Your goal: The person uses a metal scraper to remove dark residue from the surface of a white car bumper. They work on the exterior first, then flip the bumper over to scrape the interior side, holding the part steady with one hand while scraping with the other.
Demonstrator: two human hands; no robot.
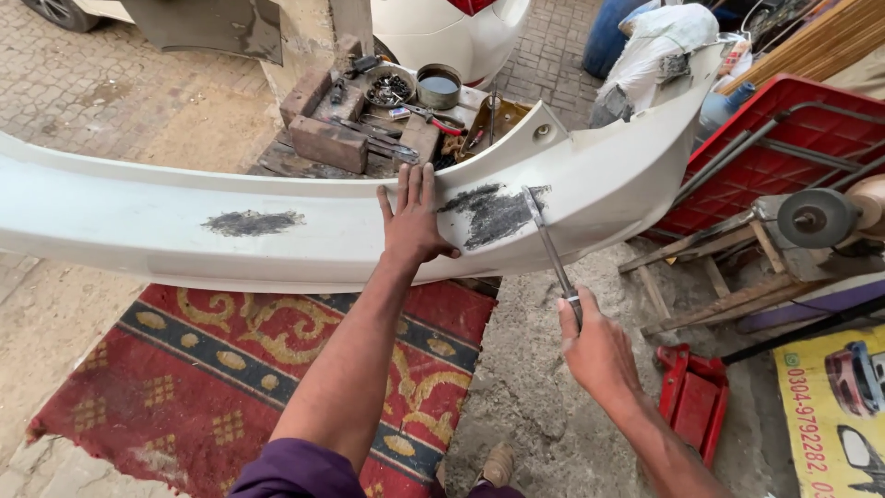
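We are pressing our left hand (pixel 412 219) flat on a white car bumper (pixel 138 217), fingers spread and pointing up toward its top edge, so this grip is released and holding nothing. Our right hand (pixel 597 349) is clenching the handle of a slim metal file (pixel 550 247). The file's long axis is running steeply, from the hand at lower right up and slightly left, and its tip is touching a dark scraped patch (pixel 493 214) on the bumper just beside our left thumb.

The bumper is lying across the view with its long axis nearly level, curving from the left edge up toward the upper right, where its end is rising beside a red crate (pixel 811 138). A second, smaller dark patch (pixel 252 222) is sitting well to the left of our left hand.

Below the bumper a red patterned rug (pixel 203 369) is covering the floor on the left, with bare concrete floor (pixel 525 387) beside it under our right hand. Beyond the bumper's top edge, bricks (pixel 327 143) and a low board are carrying scattered tools and a tin (pixel 439 86). At right a grinder wheel (pixel 816 218) is resting on a wooden frame, and a small red stand (pixel 693 398) is lying on the floor near our right wrist. Another person in a white shirt (pixel 659 46) is crouching at the upper right, behind the bumper's end.
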